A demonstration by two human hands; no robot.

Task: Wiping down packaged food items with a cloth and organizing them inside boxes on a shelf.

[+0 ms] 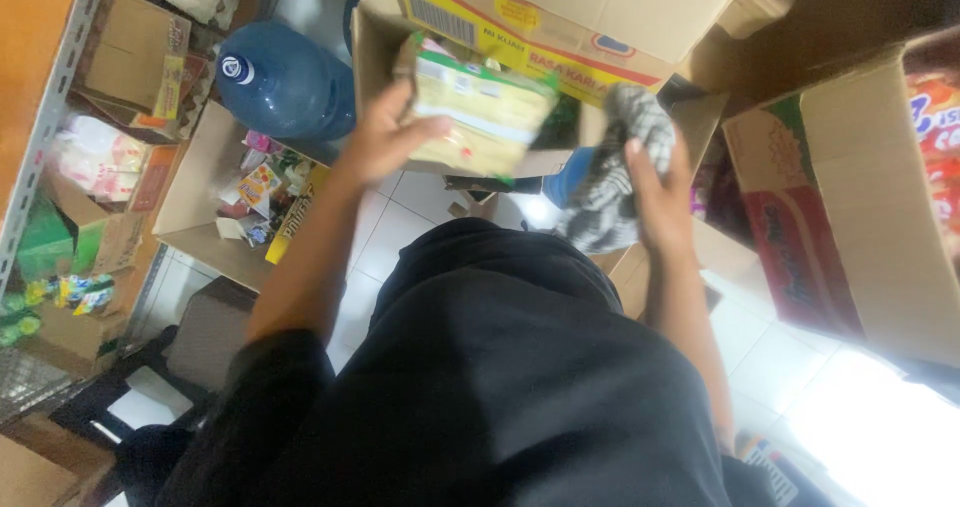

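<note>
1. Gripping a yellow-green snack packet in the left hand, lifted above the open cardboard box.
2. Clutching a checked cloth in the right hand, apart from the left, leaving the packet unobstructed.

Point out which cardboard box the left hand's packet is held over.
The open brown box ahead of the left hand, which holds the yellow-green packet; the red-printed box stands off to the right.

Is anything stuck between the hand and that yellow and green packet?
No. The left hand already grips the yellow and green packet by its side, nothing between them. The right hand holds a checked cloth beside it, apart from the packet. An open cardboard box lies just behind.
</note>
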